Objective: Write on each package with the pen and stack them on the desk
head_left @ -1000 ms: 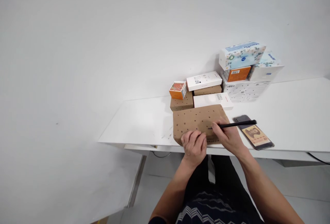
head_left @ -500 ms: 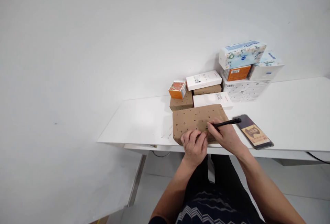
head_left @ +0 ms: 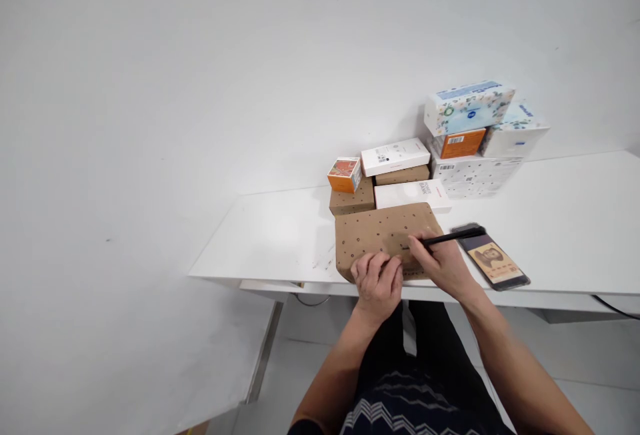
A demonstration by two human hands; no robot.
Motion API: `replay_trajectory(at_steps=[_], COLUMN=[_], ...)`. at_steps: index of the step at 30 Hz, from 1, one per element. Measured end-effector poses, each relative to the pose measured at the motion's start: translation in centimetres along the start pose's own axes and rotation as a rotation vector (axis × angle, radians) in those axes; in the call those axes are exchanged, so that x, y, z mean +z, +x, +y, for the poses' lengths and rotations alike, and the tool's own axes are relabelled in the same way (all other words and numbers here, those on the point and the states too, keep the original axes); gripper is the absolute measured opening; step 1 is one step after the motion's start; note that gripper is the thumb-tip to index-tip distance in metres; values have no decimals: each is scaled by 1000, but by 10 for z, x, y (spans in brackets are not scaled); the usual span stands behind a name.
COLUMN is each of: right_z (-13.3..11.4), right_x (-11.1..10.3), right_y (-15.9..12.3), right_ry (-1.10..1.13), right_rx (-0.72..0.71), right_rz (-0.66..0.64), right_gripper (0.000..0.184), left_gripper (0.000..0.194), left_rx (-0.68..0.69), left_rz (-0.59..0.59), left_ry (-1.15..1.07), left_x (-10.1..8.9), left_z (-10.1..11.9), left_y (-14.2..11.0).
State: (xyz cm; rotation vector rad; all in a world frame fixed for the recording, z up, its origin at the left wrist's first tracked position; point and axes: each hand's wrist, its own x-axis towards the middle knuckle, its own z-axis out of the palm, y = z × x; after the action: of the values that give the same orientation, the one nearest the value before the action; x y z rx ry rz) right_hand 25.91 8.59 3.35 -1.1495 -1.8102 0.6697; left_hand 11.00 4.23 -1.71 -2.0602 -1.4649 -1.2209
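Observation:
A brown cardboard box (head_left: 370, 231) with small dark marks printed on its surface lies by the table's front edge. My left hand (head_left: 379, 279) grips the near edge of this box, fingers bent over its top. A black pen (head_left: 453, 235) is pinched in my right hand (head_left: 443, 265), above the right part of the box. The pen's tip sits close to the box surface, beside a short dark stroke. To the right of that hand lies a smartphone (head_left: 493, 256) with a picture of an animal figure on its screen.
Behind the box stand two white boxes (head_left: 395, 157), one labelled power bank, an orange carton (head_left: 344, 175) and more brown boxes (head_left: 351, 199). Tissue packs (head_left: 470, 108) are piled on a white dotted box (head_left: 477, 178) at the back right. A wall (head_left: 250, 75) rises behind the white table (head_left: 280, 235).
My right hand has shifted slightly to the right with the pen, uncovering a dark stroke on the box. The left hand and the box stay in place.

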Motion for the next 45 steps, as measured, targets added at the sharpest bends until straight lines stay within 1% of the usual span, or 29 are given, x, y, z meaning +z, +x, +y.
replay_trajectory(at_steps=[2, 6, 8, 9, 10, 11, 12, 13, 14, 15, 16, 18, 21, 24, 26, 29, 31, 32, 33, 35, 37, 39, 42, 45], right_z=[-1, 3, 14, 22, 33, 45, 58, 72, 85, 97, 107, 122, 132, 133, 130, 128, 130, 133, 136, 144, 151, 154, 148, 139], right_x=[-2, -13, -22, -27, -32, -36, -38, -39, -39, -36, -32, -23, -11, -7, -10, -18, -24, -26, -28, -31, -32, -33, -35, -37], right_y=[-4, -13, -19, -22, -27, -31, -35, -40, -44, -47, -50, -52, -50, -45, -45, -49, -53, -55, -56, -58, -58, -57, -55, -58], right_ry=[122, 428, 442, 384, 293, 169, 26, -100, -195, -262, -322, -438, -533, -498, -513, -705, -836, -870, -882, -873, -864, -861, -834, -801], right_rx=[80, 247, 324, 371, 423, 481, 534, 574, 603, 607, 605, 614, 656, 671, 645, 602, 625, 654, 686, 715, 697, 676, 713, 733], right_rz=[121, 424, 538, 551, 520, 447, 315, 156, 30, -64, -132, -200, -207, -162, -97, 56, 145, 168, 175, 147, 105, 92, 86, 78], right_gripper=[28, 28, 31, 33, 35, 36, 37, 36, 34, 33, 32, 29, 25, 33, 39, 45, 51, 57, 62, 67, 64, 59, 58, 62], left_gripper=[19, 21, 21, 21, 21, 20, 20, 20, 20, 20, 20, 20, 19, 18, 19, 20, 20, 20, 20, 21, 22, 22, 23, 24], left_rx=[1, 3, 3, 2, 2, 3, 6, 10, 13, 16, 19, 23, 28, 32, 36, 38, 38, 41, 46, 54, 60, 63, 61, 57], left_rz=[-2, 6, 5, 3, 2, 5, 9, 14, 18, 20, 20, 19, 32, 46, 48, 50, 55, 61, 70, 90, 102, 107, 106, 99], left_ry=[-4, -13, -15, -14, -12, -12, -11, -10, -10, -9, -7, -1, 8, 9, 8, 9, 11, 11, 11, 9, 3, 0, 1, 2], left_x=[0, 0, 1, 1, 1, 1, 1, 1, 1, 1, 1, 1, 2, 2, 2, 3, 4, 5, 6, 7, 8, 9, 9, 8], left_z=[0, 0, -1, -1, -1, -1, -1, -1, -1, -1, 0, 0, 0, 0, 0, -1, -2, -2, -2, -3, -3, -3, -3, -4], left_y=[0, -1, -2, -2, -2, -2, -2, -1, -1, -1, 0, 0, -1, -1, -1, -2, -2, -2, -2, -2, -2, -3, -4, -5])
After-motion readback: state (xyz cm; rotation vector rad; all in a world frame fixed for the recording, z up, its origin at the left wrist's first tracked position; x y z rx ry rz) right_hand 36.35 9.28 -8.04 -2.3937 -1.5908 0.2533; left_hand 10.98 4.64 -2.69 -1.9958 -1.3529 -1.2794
